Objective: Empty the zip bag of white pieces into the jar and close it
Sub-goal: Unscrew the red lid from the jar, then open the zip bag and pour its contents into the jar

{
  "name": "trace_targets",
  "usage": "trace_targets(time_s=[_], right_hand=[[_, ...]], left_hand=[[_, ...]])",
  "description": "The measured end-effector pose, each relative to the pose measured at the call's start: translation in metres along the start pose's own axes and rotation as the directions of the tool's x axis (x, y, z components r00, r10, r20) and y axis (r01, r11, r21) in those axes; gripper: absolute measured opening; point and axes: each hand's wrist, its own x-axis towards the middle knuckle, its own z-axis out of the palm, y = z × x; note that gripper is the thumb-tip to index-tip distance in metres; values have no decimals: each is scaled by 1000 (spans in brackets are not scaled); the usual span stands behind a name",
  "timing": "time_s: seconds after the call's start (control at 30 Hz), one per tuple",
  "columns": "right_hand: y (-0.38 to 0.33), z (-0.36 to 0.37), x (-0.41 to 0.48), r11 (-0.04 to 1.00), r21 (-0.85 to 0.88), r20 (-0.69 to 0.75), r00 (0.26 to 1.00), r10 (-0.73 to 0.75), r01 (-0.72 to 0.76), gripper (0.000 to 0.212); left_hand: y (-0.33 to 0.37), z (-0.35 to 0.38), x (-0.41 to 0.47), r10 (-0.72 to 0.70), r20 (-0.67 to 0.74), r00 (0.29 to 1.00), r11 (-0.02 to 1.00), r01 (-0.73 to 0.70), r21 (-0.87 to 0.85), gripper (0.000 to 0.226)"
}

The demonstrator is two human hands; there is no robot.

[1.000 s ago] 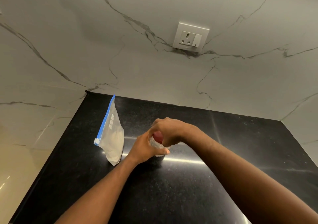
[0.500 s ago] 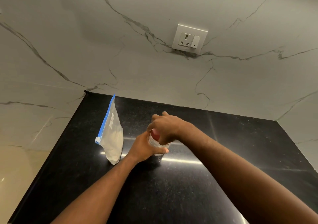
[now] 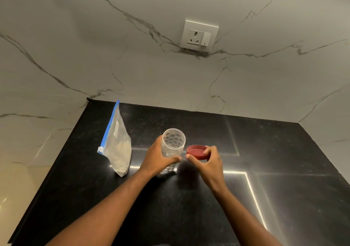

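Note:
A clear plastic jar (image 3: 173, 141) stands upright on the black counter (image 3: 284, 189) with its mouth uncovered and nothing visible inside. My left hand (image 3: 158, 157) wraps around its left side. My right hand (image 3: 209, 162) holds the red lid (image 3: 197, 151) just right of the jar, a little above the counter. To the left stands the zip bag (image 3: 118, 147) with a blue zip strip and a white slider at its top edge. It holds pale white contents and its zip looks closed.
Marble walls enclose the counter at the back, left and right. A white wall socket with a switch (image 3: 198, 36) sits on the back wall above the jar. The counter's left edge drops off beside the bag.
My right hand was on top of the jar over the red lid; now it has lifted the lid off and moved it to the right. The jar's mouth is uncovered.

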Motion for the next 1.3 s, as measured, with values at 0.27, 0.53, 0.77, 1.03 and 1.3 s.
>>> trace_targets(time_s=[0.27, 0.53, 0.77, 1.03, 1.3], right_hand=[[49, 17, -27, 947, -315, 166, 986, -8, 61, 47], [-4, 27, -43, 944, -155, 51, 957, -286, 290, 32], [-120, 76, -45, 792, 172, 220, 761, -610, 586, 19], [-214, 103, -20, 491, 106, 695, 288, -658, 865, 55], [-240, 121, 2, 369, 50, 871, 140, -472, 928, 23]], left_hand=[[-2, 2, -54, -132, -60, 989, 991, 134, 24, 107], [35, -44, -123, 7, -347, 938, 999, -17, -28, 26], [64, -100, -150, 204, -610, 766, 978, -180, 102, 21], [48, -133, -153, -12, -741, 671, 998, -40, -52, 36], [37, -139, -147, -39, -728, 685, 985, -96, -143, 23]])
